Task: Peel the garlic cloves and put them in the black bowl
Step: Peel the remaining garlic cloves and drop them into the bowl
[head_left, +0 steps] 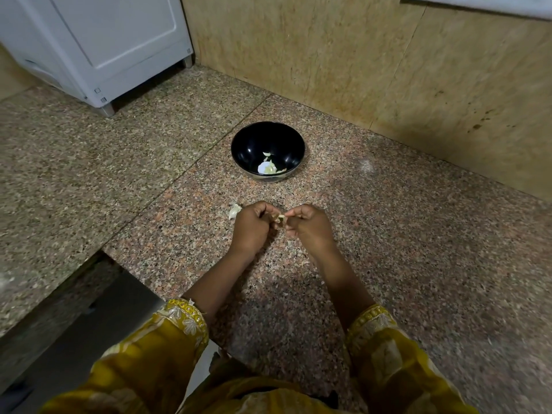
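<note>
Pale, small garlic clove (281, 218) pinched between left hand (250, 228) and right hand (308, 227).

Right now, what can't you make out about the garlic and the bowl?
1. The garlic clove, head view: the left hand and right hand cover most of it, so the remaining skin cannot be judged.
2. The pale pieces in the black bowl, head view: too small to tell cloves from skin.
3. The pale piece on the counter beside the left hand, head view: too small; clove or peel unclear.
</note>
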